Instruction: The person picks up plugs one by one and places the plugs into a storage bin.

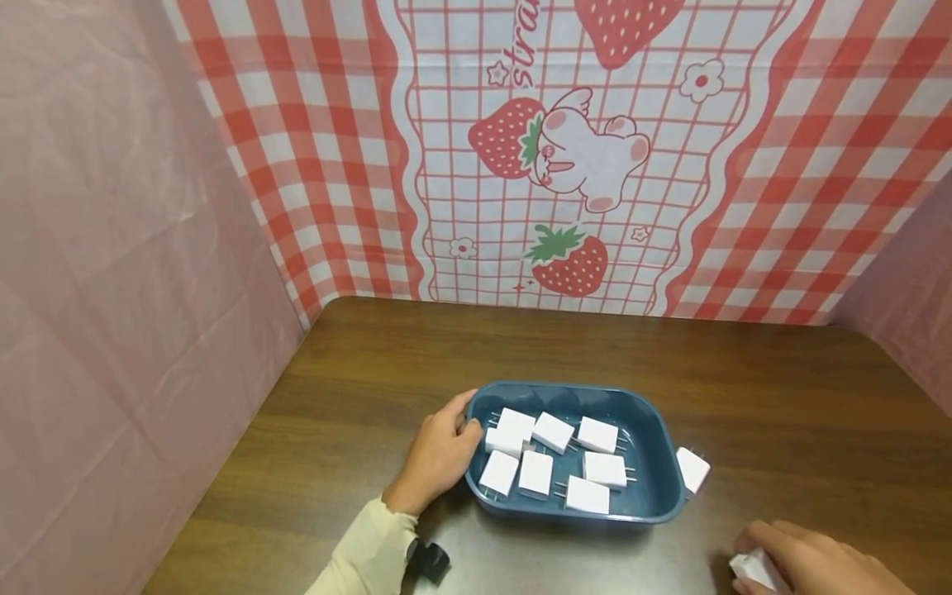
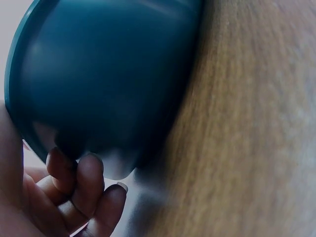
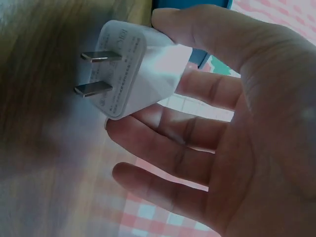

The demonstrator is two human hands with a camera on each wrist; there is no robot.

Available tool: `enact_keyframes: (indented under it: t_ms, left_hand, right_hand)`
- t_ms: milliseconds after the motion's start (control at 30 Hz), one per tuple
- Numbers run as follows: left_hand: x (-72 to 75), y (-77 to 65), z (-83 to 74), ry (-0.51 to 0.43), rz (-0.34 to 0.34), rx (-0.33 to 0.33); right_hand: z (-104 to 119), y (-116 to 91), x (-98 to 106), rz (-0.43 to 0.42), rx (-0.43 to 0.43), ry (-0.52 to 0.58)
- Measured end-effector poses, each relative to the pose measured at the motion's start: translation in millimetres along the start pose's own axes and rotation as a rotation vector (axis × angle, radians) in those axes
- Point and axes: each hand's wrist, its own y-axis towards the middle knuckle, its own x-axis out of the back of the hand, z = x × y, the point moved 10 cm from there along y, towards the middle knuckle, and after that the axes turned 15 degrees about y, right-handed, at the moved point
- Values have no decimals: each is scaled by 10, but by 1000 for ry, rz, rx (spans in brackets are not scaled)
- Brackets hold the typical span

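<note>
A dark blue plastic basin (image 1: 673,504) stands on the table, with several white two-prong charger plugs (image 1: 535,473) lying loose in it. At its left end, my left hand (image 1: 439,450) grips the rim, thumb over the edge; the left wrist view shows curled fingers (image 2: 90,175) against the outer wall. Down at the lower right, my right hand (image 1: 814,562) pinches a white charger plug (image 3: 153,64) between thumb and fingers. Its two metal prongs point away from the palm in the right wrist view. Another white charger plug (image 1: 693,469) lies just outside the basin's right side.
The brown wooden table (image 1: 387,355) runs back to a red-checked strawberry cloth (image 1: 476,207). Pink fabric (image 1: 134,273) hangs along the left side, and more shows at the right. A black wrist strap piece (image 1: 429,562) sits at my left cuff.
</note>
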Motion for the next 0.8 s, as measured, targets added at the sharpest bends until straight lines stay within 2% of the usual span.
enact_keyframes:
  t_ms: [133, 233, 633, 700, 800]
  left_hand:
    - [-8, 0, 10, 1, 5, 4]
    - [-15, 0, 17, 2, 12, 9]
    - [-10, 1, 9, 6, 9, 9]
    - [-14, 2, 11, 8, 7, 8]
    - [-19, 2, 18, 10, 7, 9]
  right_hand:
    - [-27, -16, 79, -65, -83, 10]
    - [-21, -23, 125, -104, -105, 4]
    - [185, -41, 385, -242, -46, -70]
    - [249, -47, 441, -274, -25, -86]
    - [385, -87, 540, -366, 52, -114]
